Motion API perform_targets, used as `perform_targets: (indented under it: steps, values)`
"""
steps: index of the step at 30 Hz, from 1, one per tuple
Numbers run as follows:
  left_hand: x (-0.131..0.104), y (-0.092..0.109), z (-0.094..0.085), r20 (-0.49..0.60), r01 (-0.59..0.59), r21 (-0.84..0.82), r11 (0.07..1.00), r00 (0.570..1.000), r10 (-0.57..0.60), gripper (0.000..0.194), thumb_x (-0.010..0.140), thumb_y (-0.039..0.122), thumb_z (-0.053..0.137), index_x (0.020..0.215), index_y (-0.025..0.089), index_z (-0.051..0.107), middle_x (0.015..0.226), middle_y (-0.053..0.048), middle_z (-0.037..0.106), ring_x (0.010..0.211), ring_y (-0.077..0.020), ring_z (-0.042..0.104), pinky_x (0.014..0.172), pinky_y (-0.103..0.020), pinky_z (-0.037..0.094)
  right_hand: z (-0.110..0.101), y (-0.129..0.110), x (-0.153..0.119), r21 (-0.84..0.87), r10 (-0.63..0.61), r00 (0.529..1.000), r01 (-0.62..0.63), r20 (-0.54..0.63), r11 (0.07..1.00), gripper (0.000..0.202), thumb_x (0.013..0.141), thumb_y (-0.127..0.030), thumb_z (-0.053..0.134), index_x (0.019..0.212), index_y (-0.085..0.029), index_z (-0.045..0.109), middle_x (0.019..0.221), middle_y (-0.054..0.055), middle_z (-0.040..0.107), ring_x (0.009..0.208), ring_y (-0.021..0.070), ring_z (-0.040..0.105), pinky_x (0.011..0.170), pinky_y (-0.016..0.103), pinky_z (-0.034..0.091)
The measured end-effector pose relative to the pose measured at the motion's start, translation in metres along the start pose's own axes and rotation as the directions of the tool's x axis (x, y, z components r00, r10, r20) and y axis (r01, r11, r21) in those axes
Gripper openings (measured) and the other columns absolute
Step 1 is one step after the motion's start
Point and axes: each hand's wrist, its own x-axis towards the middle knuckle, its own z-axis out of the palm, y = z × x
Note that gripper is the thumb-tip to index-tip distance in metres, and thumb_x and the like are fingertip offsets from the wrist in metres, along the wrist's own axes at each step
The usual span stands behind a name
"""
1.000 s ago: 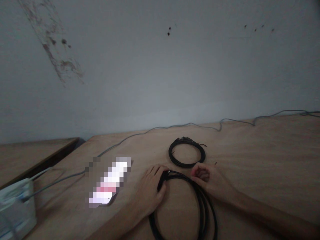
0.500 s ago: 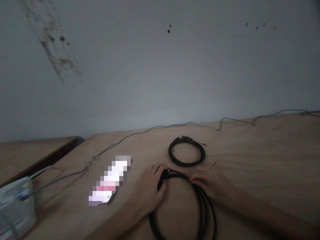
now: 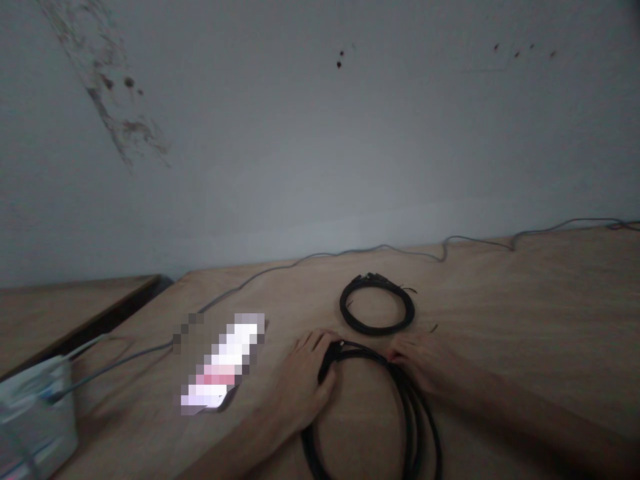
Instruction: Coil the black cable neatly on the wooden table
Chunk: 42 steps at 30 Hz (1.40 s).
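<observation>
A large black cable coil (image 3: 415,413) lies on the wooden table (image 3: 525,313) close to me. My left hand (image 3: 303,380) rests on the coil's left top, thumb pressed over the cable end there. Palm down, my right hand (image 3: 425,363) lies on the coil's right top with its fingers touching the cable. Just behind both hands sits a smaller, neatly wound black cable coil (image 3: 377,304), untouched.
A lit phone (image 3: 223,363), pixelated, lies left of my left hand. A thin grey wire (image 3: 380,249) runs along the table's back edge by the wall. A white box (image 3: 35,420) stands at the near left. A second wooden surface (image 3: 65,303) adjoins on the left.
My right hand, curled and slightly raised a second ago, has flattened down onto the big coil's right side. The left hand has stayed put.
</observation>
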Motion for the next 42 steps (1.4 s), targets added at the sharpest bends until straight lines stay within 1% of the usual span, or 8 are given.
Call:
perform_targets:
  steps: [5,12,16,19,24,27,38,42]
  values:
    - [0.003,-0.005,-0.002,-0.021,-0.007,-0.079,0.997,1.000,0.005,0.038,0.085,0.024,0.060,0.123,0.024,0.058,0.125,-0.008,0.063,0.117,-0.0273,0.057,0.103,-0.046,0.046,0.001,0.007,0.002,0.133,0.089,0.995,-0.093,0.039,0.987,0.018,0.089,-0.016,0.056,0.082,-0.023,0.071,0.084,0.003,0.073,0.080,0.0215,0.067,0.069,0.029,0.049]
    - [0.005,-0.012,0.002,-0.052,0.002,-0.136,0.991,0.999,-0.009,0.042,0.078,0.014,0.061,0.119,0.025,0.059,0.120,-0.006,0.065,0.113,-0.0254,0.059,0.103,-0.044,0.046,-0.001,0.008,0.003,0.190,0.098,0.993,-0.110,0.071,0.975,0.013,0.089,-0.021,0.062,0.089,-0.024,0.075,0.088,0.003,0.075,0.080,0.0205,0.067,0.073,0.030,0.050]
    - [0.003,-0.011,0.003,-0.061,-0.014,-0.156,0.988,0.998,0.004,0.045,0.077,0.012,0.059,0.120,0.026,0.059,0.122,-0.004,0.066,0.116,-0.0247,0.060,0.104,-0.043,0.046,-0.004,0.003,0.002,0.136,0.100,0.992,-0.110,0.078,0.985,0.013,0.089,-0.022,0.062,0.091,-0.023,0.074,0.087,0.003,0.075,0.080,0.0199,0.067,0.072,0.030,0.050]
    - [0.004,-0.011,0.004,-0.062,-0.028,-0.152,0.988,0.998,0.018,0.046,0.077,0.011,0.058,0.120,0.027,0.060,0.123,-0.004,0.067,0.116,-0.0249,0.060,0.104,-0.043,0.046,-0.005,-0.004,-0.001,0.101,0.118,0.991,-0.124,0.069,0.987,0.012,0.089,-0.027,0.063,0.095,-0.022,0.072,0.084,0.003,0.073,0.075,0.0185,0.066,0.065,0.028,0.048]
    - [0.004,-0.013,0.007,-0.065,-0.037,-0.141,0.989,0.997,0.028,0.043,0.079,0.011,0.058,0.119,0.026,0.061,0.121,-0.004,0.067,0.115,-0.0245,0.060,0.104,-0.042,0.047,-0.003,-0.012,0.001,-0.062,0.185,0.983,-0.185,-0.016,0.981,0.031,0.085,-0.050,0.068,0.092,-0.021,0.065,0.073,0.001,0.067,0.062,0.0160,0.058,0.056,0.028,0.039]
    - [0.004,-0.013,0.008,-0.064,-0.022,-0.128,0.992,0.998,0.014,0.041,0.080,0.012,0.058,0.119,0.025,0.060,0.120,-0.005,0.067,0.113,-0.0247,0.061,0.101,-0.042,0.048,0.000,-0.013,0.004,-0.170,0.198,0.980,-0.195,0.001,0.966,0.038,0.085,-0.058,0.066,0.082,-0.020,0.064,0.070,0.002,0.066,0.062,0.0167,0.055,0.056,0.030,0.033]
    - [0.005,-0.014,0.009,-0.045,0.023,-0.100,0.995,0.999,-0.028,0.034,0.083,0.016,0.059,0.117,0.023,0.061,0.115,-0.007,0.065,0.110,-0.0250,0.060,0.099,-0.043,0.048,0.002,-0.014,0.011,-0.242,0.196,0.979,-0.177,0.056,0.954,0.023,0.087,-0.037,0.065,0.072,-0.021,0.062,0.071,0.001,0.065,0.064,0.0169,0.055,0.055,0.029,0.029]
    - [0.005,-0.014,0.009,-0.046,0.002,-0.099,0.995,0.999,-0.007,0.032,0.083,0.017,0.059,0.114,0.023,0.062,0.114,-0.007,0.065,0.108,-0.0245,0.060,0.097,-0.042,0.049,0.002,-0.014,0.011,-0.250,0.163,0.984,-0.140,0.075,0.958,0.021,0.089,-0.038,0.063,0.077,-0.021,0.063,0.078,0.002,0.067,0.069,0.0183,0.057,0.058,0.029,0.032]
